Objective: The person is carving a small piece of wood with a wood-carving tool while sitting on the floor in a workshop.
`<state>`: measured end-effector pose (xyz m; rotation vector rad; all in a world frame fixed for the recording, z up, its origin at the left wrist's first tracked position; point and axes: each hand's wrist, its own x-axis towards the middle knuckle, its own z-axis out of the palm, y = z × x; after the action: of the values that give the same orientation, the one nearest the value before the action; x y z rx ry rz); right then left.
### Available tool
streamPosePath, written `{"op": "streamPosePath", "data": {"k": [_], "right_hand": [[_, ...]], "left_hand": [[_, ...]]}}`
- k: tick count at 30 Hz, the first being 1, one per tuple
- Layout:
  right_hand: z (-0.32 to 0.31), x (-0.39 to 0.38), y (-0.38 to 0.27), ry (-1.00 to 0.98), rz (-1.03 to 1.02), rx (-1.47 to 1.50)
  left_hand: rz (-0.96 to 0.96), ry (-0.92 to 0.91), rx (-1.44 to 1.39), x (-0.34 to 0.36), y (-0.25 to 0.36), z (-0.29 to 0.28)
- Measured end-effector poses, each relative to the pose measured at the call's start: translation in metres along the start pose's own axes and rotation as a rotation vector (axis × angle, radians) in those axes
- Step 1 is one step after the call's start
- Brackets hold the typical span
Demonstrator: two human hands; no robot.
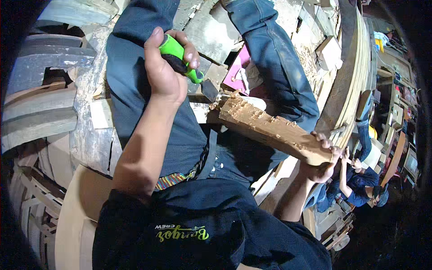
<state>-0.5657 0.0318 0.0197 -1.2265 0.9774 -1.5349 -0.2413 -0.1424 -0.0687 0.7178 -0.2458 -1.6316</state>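
My left hand [166, 63] is closed around the green and black handle of a chisel [209, 90]. Its short, wide, dark blade points toward the far end of a brown wood block [270, 132]. I cannot tell whether the blade touches the wood. The block lies slantwise above my lap, its upper face roughened and dotted with curled shavings [238, 105]. At its near right end, my right hand [326, 157] grips the wood, fingers over the edge. My legs [279, 58] in blue trousers stretch out on both sides of the far end.
Curved wood pieces [40, 112] are stacked at the left. Long boards [353, 76] run along the right. Scraps, shavings and a pink piece [236, 72] lie between my legs. Another person [355, 184] in dark clothes and a cap is at the far right.
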Motion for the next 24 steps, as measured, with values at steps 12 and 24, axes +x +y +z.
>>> {"op": "streamPosePath", "data": {"k": [12,24], "right_hand": [[-0.012,-0.010,-0.019,-0.113,-0.047,-0.402],[0.075,0.003,-0.010,-0.383,-0.130,-0.430]], "left_hand": [[-0.009,-0.024,0.000,0.001,-0.001,-0.002],[0.014,-0.022,0.087,-0.001,0.000,0.001]]}}
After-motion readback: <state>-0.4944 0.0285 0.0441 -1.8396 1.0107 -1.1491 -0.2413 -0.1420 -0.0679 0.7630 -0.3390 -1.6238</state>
